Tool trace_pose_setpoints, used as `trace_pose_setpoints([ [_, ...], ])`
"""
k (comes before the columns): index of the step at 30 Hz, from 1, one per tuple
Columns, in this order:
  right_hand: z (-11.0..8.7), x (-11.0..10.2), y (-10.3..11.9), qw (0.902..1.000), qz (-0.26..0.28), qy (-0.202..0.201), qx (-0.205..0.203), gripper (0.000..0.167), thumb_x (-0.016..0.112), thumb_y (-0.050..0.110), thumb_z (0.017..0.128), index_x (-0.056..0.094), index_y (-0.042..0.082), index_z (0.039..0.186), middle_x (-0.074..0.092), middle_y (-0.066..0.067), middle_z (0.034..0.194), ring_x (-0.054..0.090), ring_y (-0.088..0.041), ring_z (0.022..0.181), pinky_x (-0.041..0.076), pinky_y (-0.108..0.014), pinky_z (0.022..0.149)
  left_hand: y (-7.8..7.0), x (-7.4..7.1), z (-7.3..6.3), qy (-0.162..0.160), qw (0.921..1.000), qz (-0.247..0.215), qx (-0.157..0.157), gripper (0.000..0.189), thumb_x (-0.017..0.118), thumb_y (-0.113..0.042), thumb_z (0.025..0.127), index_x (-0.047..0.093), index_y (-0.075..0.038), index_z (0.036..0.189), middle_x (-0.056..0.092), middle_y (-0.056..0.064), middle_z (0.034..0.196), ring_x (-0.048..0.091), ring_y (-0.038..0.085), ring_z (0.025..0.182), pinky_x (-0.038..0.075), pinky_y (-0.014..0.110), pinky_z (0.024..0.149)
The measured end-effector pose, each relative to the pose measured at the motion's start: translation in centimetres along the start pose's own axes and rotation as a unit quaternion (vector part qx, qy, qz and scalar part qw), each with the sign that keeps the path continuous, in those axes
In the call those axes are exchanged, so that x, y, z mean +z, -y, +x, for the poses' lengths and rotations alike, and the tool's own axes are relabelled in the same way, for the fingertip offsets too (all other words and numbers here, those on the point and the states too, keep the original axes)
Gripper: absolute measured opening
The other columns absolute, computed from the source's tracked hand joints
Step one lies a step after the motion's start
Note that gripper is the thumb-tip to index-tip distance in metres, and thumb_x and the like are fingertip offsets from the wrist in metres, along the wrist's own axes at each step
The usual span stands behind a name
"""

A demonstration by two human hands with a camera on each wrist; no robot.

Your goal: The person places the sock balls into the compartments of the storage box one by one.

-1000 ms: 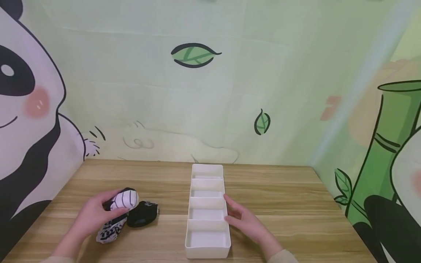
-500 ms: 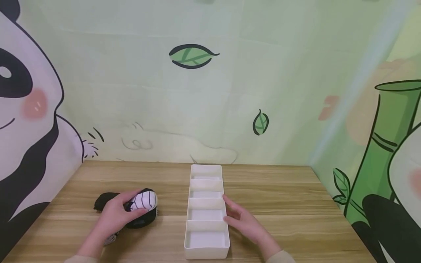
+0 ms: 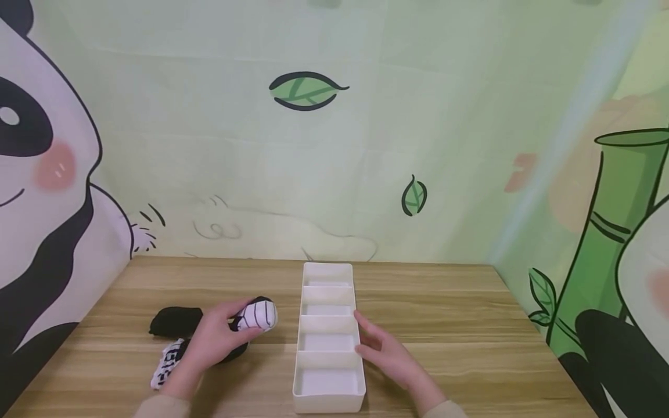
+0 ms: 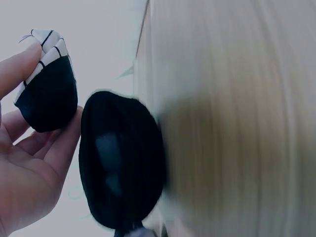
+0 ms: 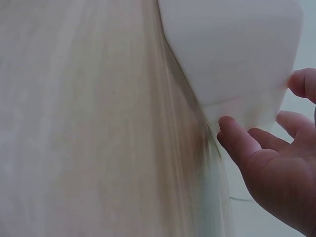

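Note:
Between thumb and fingers my left hand (image 3: 216, 337) grips a rolled-up sock (image 3: 257, 314), white with black lines and black on one side, above the table left of the box. In the left wrist view a black rolled sock (image 4: 121, 163) appears beyond the fingers, near the wood. A second black rolled sock (image 3: 176, 321) lies behind the left hand, and a black-and-white patterned one (image 3: 167, 363) is partly hidden by the wrist. The fingertips of my right hand (image 3: 389, 354) touch the right side of a long white box (image 3: 329, 403) with several compartments.
The box stands lengthwise on the wooden table (image 3: 444, 302), its compartments showing bare bottoms. Behind the table's far edge hangs a pale green backdrop (image 3: 334, 145) with leaves, pandas and bamboo drawn on it.
My left hand has moved right towards the box with the striped sock, uncovering the black and patterned socks on the left. The right hand has stayed at the box's side.

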State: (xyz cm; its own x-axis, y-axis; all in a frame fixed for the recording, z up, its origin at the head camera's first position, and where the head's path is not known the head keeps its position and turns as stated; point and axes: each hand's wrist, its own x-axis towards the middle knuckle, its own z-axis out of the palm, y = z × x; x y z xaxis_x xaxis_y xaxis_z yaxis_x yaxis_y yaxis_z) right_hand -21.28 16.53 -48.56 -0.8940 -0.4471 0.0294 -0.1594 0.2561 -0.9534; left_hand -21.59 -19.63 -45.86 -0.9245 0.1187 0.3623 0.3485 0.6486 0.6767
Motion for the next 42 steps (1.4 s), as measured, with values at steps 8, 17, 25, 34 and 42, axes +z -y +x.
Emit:
trace_pose_setpoints([
  [8, 0.0, 0.0, -0.2, 1.0000, 0.002, -0.001, -0.005, 0.067, 0.061, 0.010, 0.098, 0.028, 0.010, 0.156, 0.019, -0.018, 0.160, 0.042, -0.047, 0.132, 0.036, -0.050, 0.108, -1.4, 1.9, 1.3, -0.005, 0.9991, -0.037, -0.018, 0.060, 0.086, -0.021, 0.075, 0.065, 0.000, 0.127, 0.067, 0.019, 0.121, 0.062, 0.034, 0.109, 0.050, 0.050, 0.092],
  [17, -0.1, 0.1, 0.0, 1.0000, -0.002, -0.007, 0.000, 0.067, 0.061, 0.011, 0.098, 0.029, 0.011, 0.156, 0.021, -0.017, 0.160, 0.044, -0.045, 0.132, 0.035, -0.049, 0.108, -3.0, 3.5, 2.6, -0.006, 0.9983, -0.052, -0.024, 0.061, 0.085, -0.018, 0.077, 0.062, 0.004, 0.129, 0.064, 0.021, 0.125, 0.058, 0.038, 0.118, 0.044, 0.053, 0.101],
  [25, -0.2, 0.1, 0.1, 1.0000, -0.004, -0.009, 0.001, 0.067, 0.062, 0.013, 0.098, 0.029, 0.012, 0.156, 0.022, -0.017, 0.160, 0.044, -0.045, 0.132, 0.034, -0.051, 0.109, -4.1, 4.4, 4.0, -0.006, 0.9985, -0.054, -0.012, 0.060, 0.084, -0.015, 0.077, 0.062, 0.004, 0.129, 0.064, 0.021, 0.125, 0.057, 0.037, 0.118, 0.043, 0.052, 0.102],
  [34, -0.1, 0.1, 0.1, 1.0000, -0.006, -0.007, -0.002, 0.067, 0.062, 0.015, 0.098, 0.029, 0.012, 0.156, 0.023, -0.019, 0.159, 0.045, -0.045, 0.131, 0.035, -0.050, 0.108, -4.6, 5.2, 5.9, 0.009, 0.9993, -0.033, -0.014, 0.059, 0.083, -0.017, 0.079, 0.061, 0.001, 0.131, 0.063, 0.019, 0.126, 0.058, 0.037, 0.116, 0.046, 0.052, 0.098],
  [42, -0.1, 0.1, 0.2, 0.9999, 0.001, -0.013, 0.006, 0.068, 0.063, 0.015, 0.097, 0.030, 0.013, 0.156, 0.023, -0.019, 0.159, 0.046, -0.044, 0.130, 0.037, -0.049, 0.108, -5.7, 5.5, 7.8, 0.030, 0.9979, -0.040, -0.040, 0.058, 0.083, -0.020, 0.080, 0.063, -0.007, 0.133, 0.066, 0.013, 0.123, 0.061, 0.030, 0.109, 0.049, 0.048, 0.093],
])
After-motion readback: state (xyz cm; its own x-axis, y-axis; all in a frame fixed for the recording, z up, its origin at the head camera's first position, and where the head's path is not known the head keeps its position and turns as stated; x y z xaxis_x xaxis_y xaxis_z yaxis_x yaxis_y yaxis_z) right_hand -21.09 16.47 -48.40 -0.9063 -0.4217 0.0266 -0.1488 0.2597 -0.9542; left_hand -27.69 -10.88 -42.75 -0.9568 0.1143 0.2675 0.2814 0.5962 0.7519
